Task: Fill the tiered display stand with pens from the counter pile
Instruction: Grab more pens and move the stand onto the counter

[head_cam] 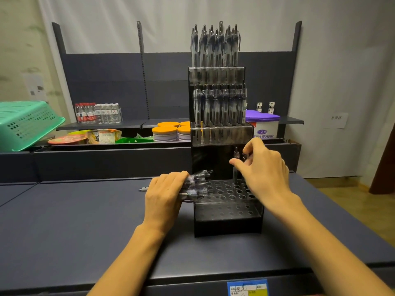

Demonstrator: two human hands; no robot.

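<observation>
Here a three-tiered display stand (227, 212) of dark acrylic is seen standing on the dark counter (85, 221). Its top tier (215, 74) and middle tier (220, 133) are packed with upright pens, too crowded to be counted exactly. The bottom tier (229, 192) is nearly bare: about four rows of round holes are shown, and only one pen (235, 165) is clearly seen standing in it, at the back right. That pen is pinched between thumb and fingers of the right hand (264, 169), whose other fingers are curled loosely; a second pen may be hidden behind them, which cannot be told. A bundle of pens (197, 183), several but not countable, is clasped lying sideways in the closed left hand (165, 193), just beside the bottom tier's left edge. Behind, one green basket (25, 122), four orange-lidded tubs (171, 131), one purple-lidded tub (264, 122) and two packs of bottled water (98, 113) are visible.
</observation>
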